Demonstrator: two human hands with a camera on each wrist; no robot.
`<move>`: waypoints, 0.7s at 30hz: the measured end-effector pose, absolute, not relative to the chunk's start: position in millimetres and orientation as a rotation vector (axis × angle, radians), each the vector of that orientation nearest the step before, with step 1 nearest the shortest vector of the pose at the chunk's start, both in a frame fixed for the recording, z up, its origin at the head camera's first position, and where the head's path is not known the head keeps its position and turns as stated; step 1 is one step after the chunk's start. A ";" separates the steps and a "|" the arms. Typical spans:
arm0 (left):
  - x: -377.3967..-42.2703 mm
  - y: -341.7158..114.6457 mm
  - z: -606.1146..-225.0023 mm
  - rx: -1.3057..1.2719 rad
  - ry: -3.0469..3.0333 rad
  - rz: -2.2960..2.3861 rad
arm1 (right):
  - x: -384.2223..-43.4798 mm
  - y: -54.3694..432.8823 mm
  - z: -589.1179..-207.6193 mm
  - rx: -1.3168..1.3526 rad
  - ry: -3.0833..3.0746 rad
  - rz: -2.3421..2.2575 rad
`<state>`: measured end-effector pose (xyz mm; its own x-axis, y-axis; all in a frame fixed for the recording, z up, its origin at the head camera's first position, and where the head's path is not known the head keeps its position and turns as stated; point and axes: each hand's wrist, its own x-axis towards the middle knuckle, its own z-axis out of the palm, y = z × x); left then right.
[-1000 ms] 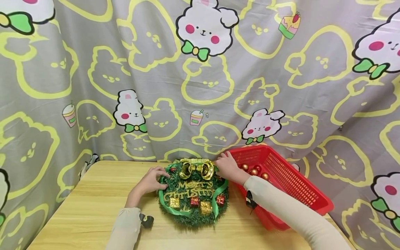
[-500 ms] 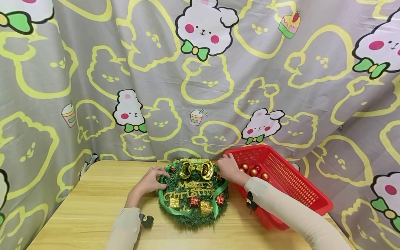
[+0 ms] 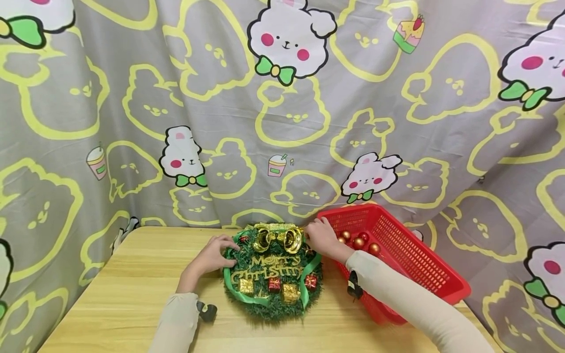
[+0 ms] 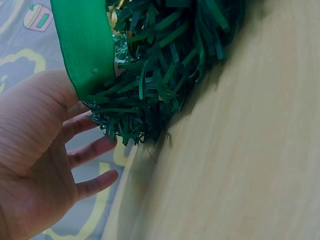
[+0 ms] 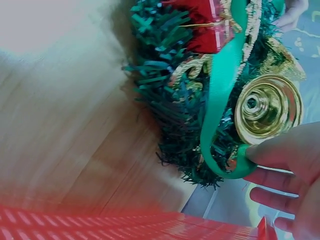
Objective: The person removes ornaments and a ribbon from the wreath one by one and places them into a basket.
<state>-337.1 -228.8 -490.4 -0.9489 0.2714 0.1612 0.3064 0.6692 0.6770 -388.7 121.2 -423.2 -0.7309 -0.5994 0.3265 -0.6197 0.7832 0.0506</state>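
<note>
A green tinsel Christmas wreath (image 3: pixel 269 304) with a gold "Merry Christmas" sign (image 3: pixel 275 269), two gold bells (image 3: pixel 293 239) and small wrapped gift boxes (image 3: pixel 290 293) lies on the table. Green ribbon (image 3: pixel 312 264) winds round it. At its left edge my left hand (image 3: pixel 216 254) grips the rim; in the left wrist view the thumb tip is hidden behind ribbon, the lower fingers spread. My right hand (image 3: pixel 325 238) is at the upper right, beside a bell. There, in the right wrist view, thumb and forefinger pinch a loop of the ribbon (image 5: pixel 220 95).
A red plastic basket (image 3: pixel 415 260) stands at a slant just right of the wreath, under the right forearm. Several gold and red balls (image 3: pixel 374 249) lie in it. Behind the wooden table (image 3: pixel 128 294) hangs a grey patterned curtain (image 3: pixel 238 122).
The right hand shifts very slightly at the wreath's upper right, still on the ribbon. The left hand and the wreath stay in place.
</note>
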 end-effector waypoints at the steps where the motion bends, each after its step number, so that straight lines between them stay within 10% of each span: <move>1: -337.2 -228.9 -490.6 -0.490 -2.828 -1.161 | -389.0 121.6 -422.2 0.946 -2.635 0.109; 21: -339.3 -229.6 -492.0 -0.482 -2.830 -1.146 | -406.2 130.5 -394.4 0.956 -2.861 0.733</move>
